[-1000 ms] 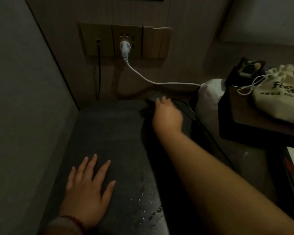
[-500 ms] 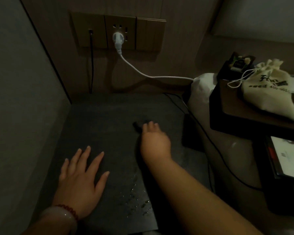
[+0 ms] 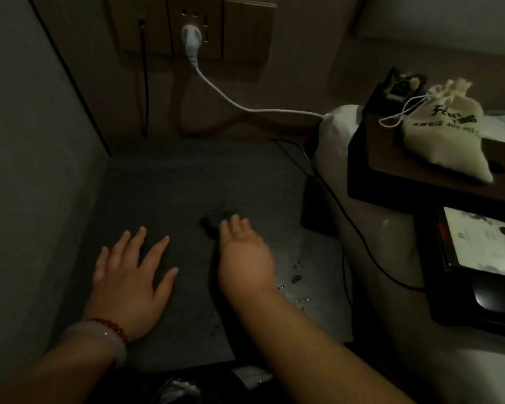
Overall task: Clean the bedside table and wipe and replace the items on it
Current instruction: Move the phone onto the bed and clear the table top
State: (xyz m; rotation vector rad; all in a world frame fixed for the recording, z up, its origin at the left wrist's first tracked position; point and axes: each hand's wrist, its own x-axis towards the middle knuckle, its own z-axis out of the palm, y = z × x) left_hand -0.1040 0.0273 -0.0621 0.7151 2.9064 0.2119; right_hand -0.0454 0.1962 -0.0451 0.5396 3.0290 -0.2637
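The dark bedside table top fills the middle of the view, with wet droplets near its right front. My left hand lies flat on the table at the front left, fingers spread. My right hand is at the table's centre, its fingers bent down over a small dark cloth that shows just beyond the fingertips. Most of the cloth is hidden under the hand.
A cream drawstring bag lies on a brown box on the bed to the right. In front of that is a black tray with a white card. A white plug sits in the wall socket, and a black cable runs down the table's right side.
My right hand has drawn the dark cloth from the back right corner toward the middle of the table. My left hand has stayed flat in place.
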